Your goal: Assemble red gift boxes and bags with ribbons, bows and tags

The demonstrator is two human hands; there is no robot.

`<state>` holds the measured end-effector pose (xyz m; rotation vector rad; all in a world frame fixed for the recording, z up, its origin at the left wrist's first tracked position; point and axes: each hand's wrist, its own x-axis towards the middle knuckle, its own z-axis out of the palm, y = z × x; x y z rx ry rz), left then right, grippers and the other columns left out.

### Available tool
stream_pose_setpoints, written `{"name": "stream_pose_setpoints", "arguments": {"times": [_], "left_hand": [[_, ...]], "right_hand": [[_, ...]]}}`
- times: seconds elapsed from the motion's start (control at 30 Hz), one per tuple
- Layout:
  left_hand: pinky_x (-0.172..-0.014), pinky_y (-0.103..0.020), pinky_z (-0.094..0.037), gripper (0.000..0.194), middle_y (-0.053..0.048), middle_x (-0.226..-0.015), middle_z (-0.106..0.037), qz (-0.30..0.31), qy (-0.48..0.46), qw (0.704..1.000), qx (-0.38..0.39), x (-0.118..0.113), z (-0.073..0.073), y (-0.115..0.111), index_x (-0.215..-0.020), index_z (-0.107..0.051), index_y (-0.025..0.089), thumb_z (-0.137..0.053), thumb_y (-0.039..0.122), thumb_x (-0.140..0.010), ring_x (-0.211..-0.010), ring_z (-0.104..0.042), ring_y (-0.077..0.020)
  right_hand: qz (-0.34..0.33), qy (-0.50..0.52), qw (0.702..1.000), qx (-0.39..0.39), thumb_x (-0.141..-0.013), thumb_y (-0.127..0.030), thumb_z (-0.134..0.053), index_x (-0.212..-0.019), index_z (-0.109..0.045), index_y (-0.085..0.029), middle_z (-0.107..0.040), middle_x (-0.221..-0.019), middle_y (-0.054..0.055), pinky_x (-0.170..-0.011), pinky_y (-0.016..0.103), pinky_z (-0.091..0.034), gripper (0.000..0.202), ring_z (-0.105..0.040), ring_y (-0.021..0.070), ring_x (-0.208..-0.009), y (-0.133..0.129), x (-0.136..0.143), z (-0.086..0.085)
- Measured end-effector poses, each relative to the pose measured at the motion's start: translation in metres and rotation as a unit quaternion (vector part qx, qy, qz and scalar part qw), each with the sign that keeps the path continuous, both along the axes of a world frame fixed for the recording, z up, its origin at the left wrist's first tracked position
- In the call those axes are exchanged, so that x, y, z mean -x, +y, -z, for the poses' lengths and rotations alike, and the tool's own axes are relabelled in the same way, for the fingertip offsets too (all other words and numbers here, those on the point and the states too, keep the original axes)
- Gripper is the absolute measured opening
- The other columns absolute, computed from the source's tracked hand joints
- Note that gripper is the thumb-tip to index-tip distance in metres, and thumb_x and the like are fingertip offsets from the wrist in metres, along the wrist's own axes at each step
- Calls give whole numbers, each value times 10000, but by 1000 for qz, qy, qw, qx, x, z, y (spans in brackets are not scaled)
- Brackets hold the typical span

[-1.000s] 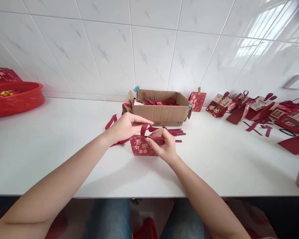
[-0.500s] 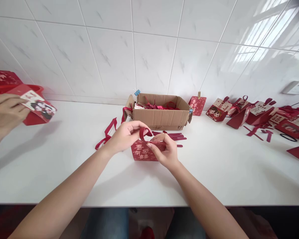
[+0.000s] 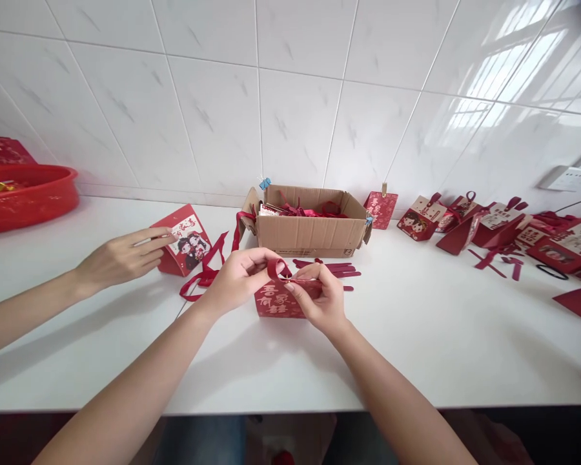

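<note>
A red gift box (image 3: 277, 305) with pale lettering stands on the table in front of me. At its top edge, a dark red ribbon (image 3: 274, 268) bends into a loop. My left hand (image 3: 242, 279) is closed on this ribbon loop from the left. Opposite it, my right hand (image 3: 322, 298) pinches the top of the box where the ribbon meets it; the fingers partly hide the ribbon ends. More dark red ribbon strips (image 3: 341, 268) lie flat just behind the box.
A cardboard box (image 3: 312, 232) of ribbons stands against the wall. At left, another person's hand (image 3: 126, 258) touches a red picture box (image 3: 184, 240) beside a loose ribbon (image 3: 193, 284). A red basin (image 3: 33, 200) stands far left; several finished boxes (image 3: 419, 219) line the right.
The other person's hand has come in from the left, bringing the picture box beside the loose ribbon. My hands have drawn closer together, and the ribbon loop sits lower against the box top.
</note>
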<state>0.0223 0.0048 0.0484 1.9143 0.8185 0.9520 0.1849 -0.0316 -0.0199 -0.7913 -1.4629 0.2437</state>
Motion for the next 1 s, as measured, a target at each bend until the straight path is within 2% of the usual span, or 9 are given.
{"name": "stream_pose_setpoints", "arguments": {"times": [0.1,0.23,0.33,0.43,0.57,0.8,1.0], "left_hand": [[-618,-236,-515,132,-70,-839,-689,26,-13,998,-49,2,2,0,-807,-683,159,-617,272,-797,-769,-631,-167],[-646,-247,-504,124,-70,-821,-661,76,-8,992,-102,9,5,1,-844,-672,150,-576,224,-818,-751,-612,-156],[-757,-280,-529,167,-81,-921,-655,116,-4,987,-115,13,9,2,-939,-634,157,-575,151,-783,-871,-629,-182],[-761,-288,-551,210,-74,-945,-634,114,3,988,-109,15,15,3,-954,-594,169,-608,131,-748,-891,-636,-187],[-739,-265,-565,136,-53,-888,-638,108,2,990,-86,16,22,6,-898,-579,173,-632,163,-773,-838,-650,-162],[-737,-253,-559,145,-34,-840,-650,112,-21,991,-70,17,23,5,-896,-570,177,-630,115,-778,-815,-650,-146],[-748,-248,-555,120,-41,-833,-650,113,-26,991,-59,15,25,5,-876,-563,168,-640,142,-787,-798,-641,-136]], "right_hand": [[8,-3,1000,4,-796,-267,-666,-776,-505,-224,-647,-716,18,-619,301,-542,168,-640,160,-672,0,0,-1],[13,-4,1000,-13,-798,-240,-669,-783,-512,-224,-645,-714,17,-612,295,-542,158,-641,158,-671,-1,2,1],[21,-23,998,-47,-805,-205,-656,-792,-518,-227,-647,-732,24,-606,302,-545,140,-647,163,-683,-1,2,3],[48,-71,992,-93,-807,-183,-647,-788,-546,-236,-657,-808,41,-627,325,-549,116,-655,173,-732,-1,-1,4],[44,-131,982,-127,-811,-171,-647,-757,-557,-246,-684,-961,62,-700,371,-554,129,-670,200,-864,-2,-3,3],[23,-148,977,-154,-795,-148,-664,-781,-526,-251,-690,-942,59,-713,391,-563,172,-669,203,-863,-1,-4,2],[1,-157,976,-149,-820,-152,-632,-803,-510,-251,-689,-914,48,-741,386,-579,158,-675,187,-876,0,-4,2]]}}
